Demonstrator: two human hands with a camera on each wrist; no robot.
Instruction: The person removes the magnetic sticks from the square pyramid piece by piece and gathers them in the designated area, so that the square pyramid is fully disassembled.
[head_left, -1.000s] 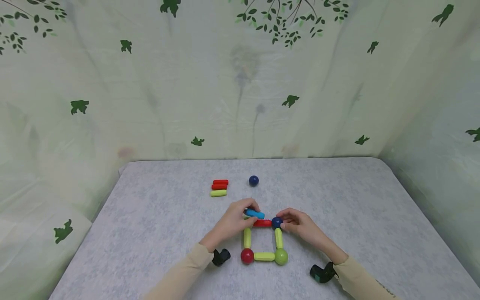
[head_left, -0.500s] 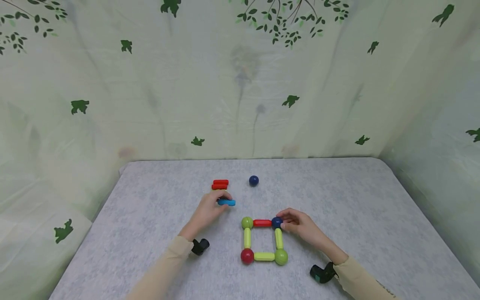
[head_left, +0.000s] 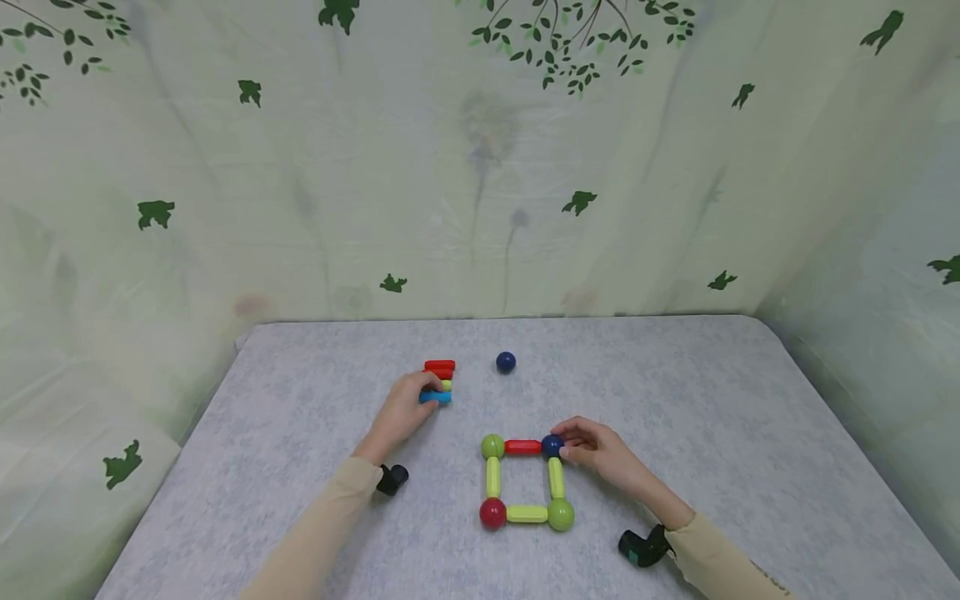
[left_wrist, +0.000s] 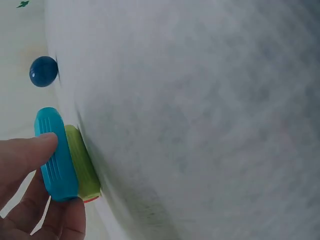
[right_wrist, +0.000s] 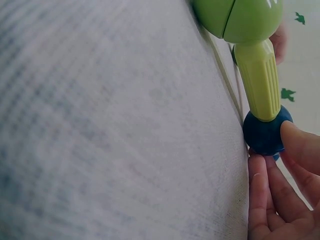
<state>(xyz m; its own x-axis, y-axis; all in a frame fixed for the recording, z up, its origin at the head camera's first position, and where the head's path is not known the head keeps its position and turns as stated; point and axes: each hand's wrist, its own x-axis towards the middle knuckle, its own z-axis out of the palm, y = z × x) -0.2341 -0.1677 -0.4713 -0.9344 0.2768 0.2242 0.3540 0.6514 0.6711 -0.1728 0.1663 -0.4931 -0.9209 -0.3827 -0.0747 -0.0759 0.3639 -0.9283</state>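
Observation:
My left hand [head_left: 406,409] pinches a blue rod [left_wrist: 57,155] between thumb and fingers, right beside a yellow-green rod [left_wrist: 82,162] of the small row. On the table a square frame is joined from rods and balls. Its corners are a green ball [head_left: 492,446], a dark blue ball [head_left: 552,446], a red ball [head_left: 492,513] and a second green ball [head_left: 560,514]. A red rod [head_left: 522,447] forms the far side; yellow-green rods [head_left: 527,514] form the others. My right hand [head_left: 604,451] holds the dark blue corner ball with thumb and fingertips.
Two red rods [head_left: 439,365] lie at the far end of the row, partly behind my left fingers. A loose dark blue ball [head_left: 506,362] sits to their right. The grey cloth-covered table [head_left: 675,375] ends at a leaf-patterned curtain [head_left: 480,167].
My left hand has carried the blue rod from above the frame's far left corner, away and leftward to the row of rods. The right hand stays at the dark blue corner ball.

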